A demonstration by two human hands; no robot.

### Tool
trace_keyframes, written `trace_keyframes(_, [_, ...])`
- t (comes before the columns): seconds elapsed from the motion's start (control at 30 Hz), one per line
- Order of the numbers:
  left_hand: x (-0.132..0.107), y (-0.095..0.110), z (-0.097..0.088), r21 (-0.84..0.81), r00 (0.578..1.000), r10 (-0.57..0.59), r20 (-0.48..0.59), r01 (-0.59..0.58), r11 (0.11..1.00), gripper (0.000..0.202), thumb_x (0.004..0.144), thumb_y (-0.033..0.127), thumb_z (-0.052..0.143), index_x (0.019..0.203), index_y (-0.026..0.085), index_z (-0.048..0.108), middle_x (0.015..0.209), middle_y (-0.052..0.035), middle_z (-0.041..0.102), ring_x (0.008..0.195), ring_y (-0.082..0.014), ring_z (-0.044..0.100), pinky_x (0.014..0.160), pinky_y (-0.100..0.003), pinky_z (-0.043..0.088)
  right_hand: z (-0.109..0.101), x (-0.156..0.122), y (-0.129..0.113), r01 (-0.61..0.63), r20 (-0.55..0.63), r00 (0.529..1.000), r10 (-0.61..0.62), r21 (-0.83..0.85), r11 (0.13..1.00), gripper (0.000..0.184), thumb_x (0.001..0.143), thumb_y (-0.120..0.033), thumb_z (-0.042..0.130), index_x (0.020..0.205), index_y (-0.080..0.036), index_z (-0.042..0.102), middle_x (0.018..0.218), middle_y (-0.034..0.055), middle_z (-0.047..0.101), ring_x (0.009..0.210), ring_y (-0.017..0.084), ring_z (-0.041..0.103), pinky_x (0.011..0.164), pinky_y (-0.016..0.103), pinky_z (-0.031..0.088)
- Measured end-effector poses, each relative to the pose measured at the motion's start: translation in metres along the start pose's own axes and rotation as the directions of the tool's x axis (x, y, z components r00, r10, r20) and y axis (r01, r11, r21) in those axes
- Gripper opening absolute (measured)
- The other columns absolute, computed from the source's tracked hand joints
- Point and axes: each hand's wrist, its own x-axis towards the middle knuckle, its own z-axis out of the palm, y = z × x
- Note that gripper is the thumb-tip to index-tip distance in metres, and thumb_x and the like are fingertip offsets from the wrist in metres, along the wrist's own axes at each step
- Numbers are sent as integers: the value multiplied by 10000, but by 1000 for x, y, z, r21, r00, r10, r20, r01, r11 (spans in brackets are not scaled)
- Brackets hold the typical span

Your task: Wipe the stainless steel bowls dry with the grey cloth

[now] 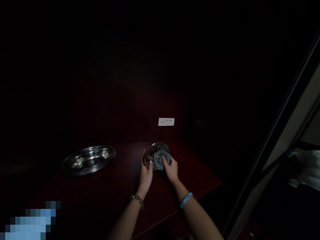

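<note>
A round, shiny metal bowl (150, 154) is held tilted over the dark red tabletop, its open side facing me. My left hand (146, 175) grips its left rim, thumb inside and fingers behind. A grey-green cloth (160, 160) lies bunched against the bowl's right inner side. My right hand (172, 169) is closed on this cloth, with the thumb pressed on top. The fingers behind the cloth and the bowl's lower right part are hidden.
On the left of the tabletop (125, 173) stands a wide oval metal basin (91, 160). A white power socket (166, 122) sits on the dark wall behind. The table's front edge runs below my arms. A pale frame (280, 143) rises at the right.
</note>
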Motion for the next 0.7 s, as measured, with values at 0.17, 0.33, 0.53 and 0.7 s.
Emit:
trace_keyframes(0.17, [-6, 5, -4, 159, 993, -119, -14, 120, 980, 569, 899, 430, 474, 1389, 169, 350, 1299, -170, 597, 1176, -249, 602, 1019, -403, 453, -1, 3, 1, -26, 34, 999, 22, 107, 994, 393, 802, -521, 604, 857, -156, 738, 796, 56, 733, 728, 192, 653, 727, 285, 517])
trace_keyframes(0.33, [-9, 2, -3, 145, 996, -43, 80, 31, 989, 608, 806, 449, 614, 1315, 161, 449, 1241, -159, 641, 1121, -246, 635, 993, -389, 474, 4, 1, 7, -140, 223, 973, 62, 354, 925, 493, 758, -587, 631, 902, -123, 717, 880, 89, 735, 785, 204, 671, 740, 300, 535])
trace_keyframes(0.53, [-4, -9, 3, 28, 978, -130, 161, 127, 991, 409, 788, 419, 584, 1099, 159, 638, 1185, -127, 686, 1171, -236, 608, 1063, -391, 420, 3, -3, 5, -78, 209, 978, 30, 223, 972, 469, 779, -575, 606, 856, -126, 716, 809, 73, 726, 720, 185, 654, 689, 272, 521])
trace_keyframes(0.7, [1, -19, -1, 29, 989, -116, 91, 114, 993, 483, 757, 282, 577, 1224, 159, 584, 1179, -99, 692, 1234, -216, 557, 1104, -390, 362, -4, -2, 6, -67, 95, 993, 64, 28, 997, 377, 799, -509, 582, 859, -168, 730, 786, 59, 733, 722, 194, 650, 679, 270, 506])
